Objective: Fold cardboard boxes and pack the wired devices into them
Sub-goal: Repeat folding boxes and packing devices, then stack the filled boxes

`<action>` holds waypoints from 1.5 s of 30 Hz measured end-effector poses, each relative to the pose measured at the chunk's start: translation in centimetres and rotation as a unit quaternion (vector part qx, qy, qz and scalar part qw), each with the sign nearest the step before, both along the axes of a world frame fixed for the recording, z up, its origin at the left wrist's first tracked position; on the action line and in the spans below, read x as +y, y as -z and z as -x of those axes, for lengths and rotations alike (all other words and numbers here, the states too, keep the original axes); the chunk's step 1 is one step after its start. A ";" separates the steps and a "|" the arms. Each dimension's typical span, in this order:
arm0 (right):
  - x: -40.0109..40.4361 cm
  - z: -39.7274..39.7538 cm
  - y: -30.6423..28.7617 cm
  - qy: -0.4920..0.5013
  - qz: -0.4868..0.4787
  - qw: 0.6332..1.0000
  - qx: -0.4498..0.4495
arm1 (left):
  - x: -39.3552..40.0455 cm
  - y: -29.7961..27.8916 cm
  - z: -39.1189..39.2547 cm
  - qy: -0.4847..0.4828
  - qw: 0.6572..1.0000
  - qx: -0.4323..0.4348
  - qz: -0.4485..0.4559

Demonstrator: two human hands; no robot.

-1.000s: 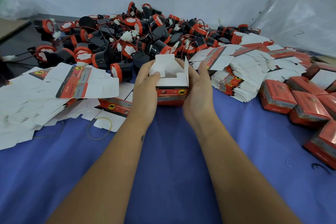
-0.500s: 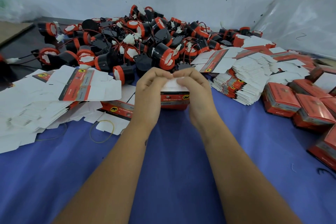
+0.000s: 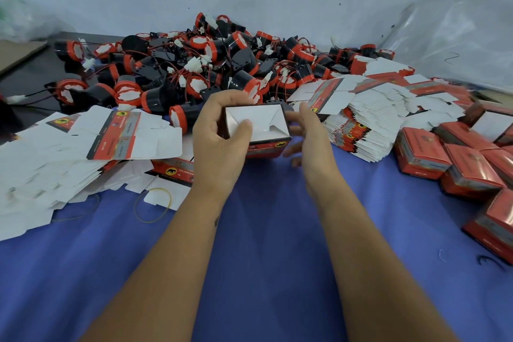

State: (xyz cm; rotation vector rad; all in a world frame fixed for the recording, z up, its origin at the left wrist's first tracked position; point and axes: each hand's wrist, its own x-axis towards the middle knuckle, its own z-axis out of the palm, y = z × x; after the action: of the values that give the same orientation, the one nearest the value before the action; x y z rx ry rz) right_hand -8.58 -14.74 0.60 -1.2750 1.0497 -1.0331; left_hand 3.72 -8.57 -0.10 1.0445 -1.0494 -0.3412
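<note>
Cardboard box (image 3: 256, 126), small and square, with its folded white flaps facing up and a red printed side toward me, sits in the middle of the head view over the blue cloth (image 3: 263, 258). I see my left hand (image 3: 219, 136) gripping it: the thumb lies on the white flaps and the curled fingers go over the far edge. My right hand (image 3: 308, 136) is just beside the box on the right, fingers loosely spread and blurred, holding nothing. Far behind lies a heap of round black and red wired devices (image 3: 200, 69). Flat white box blanks (image 3: 91, 144) are piled at left, another stack (image 3: 366, 119) at right, and glossy red closed boxes (image 3: 455, 164) at far right.
</note>
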 end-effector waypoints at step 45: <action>-0.4 0.1 0.3 0.074 0.003 0.986 -0.151 | -1.6 1.7 0.0 -0.024 0.994 0.011 -0.108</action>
State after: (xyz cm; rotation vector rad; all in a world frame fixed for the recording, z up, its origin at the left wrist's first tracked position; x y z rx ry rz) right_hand -8.64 -15.12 0.25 -1.0164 0.9158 -1.2989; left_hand 3.70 -10.20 -1.82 1.2556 -0.9813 -0.4324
